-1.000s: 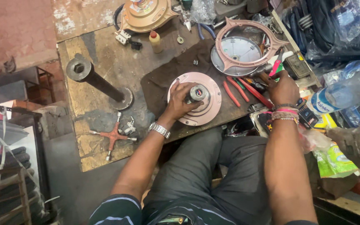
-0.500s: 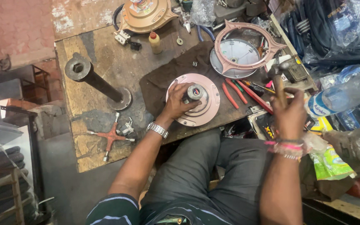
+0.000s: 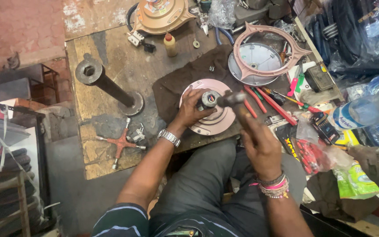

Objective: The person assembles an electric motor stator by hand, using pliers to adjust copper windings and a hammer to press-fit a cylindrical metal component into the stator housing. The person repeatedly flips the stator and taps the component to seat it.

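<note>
Fingers of the left hand [image 3: 194, 109] are steadying a grey metal bush [image 3: 208, 99] at the centre of the pink round motor cover [image 3: 207, 118]; the right hand [image 3: 262, 147], at four o'clock, is gripping a wooden-handled hammer [image 3: 235, 103] over it. Judged step: tapping, calling for a square blow.

A clear plastic bottle [image 3: 365, 109] with a white and blue label [image 3: 341, 122] lay on its side at the right edge of the workbench [image 3: 106, 66]. Below it lay a green and yellow packet [image 3: 356, 182], next to a clear bag [image 3: 314, 153] with red parts inside. A small yellow bottle [image 3: 170, 44] with a red cap stood near the far edge.
</note>
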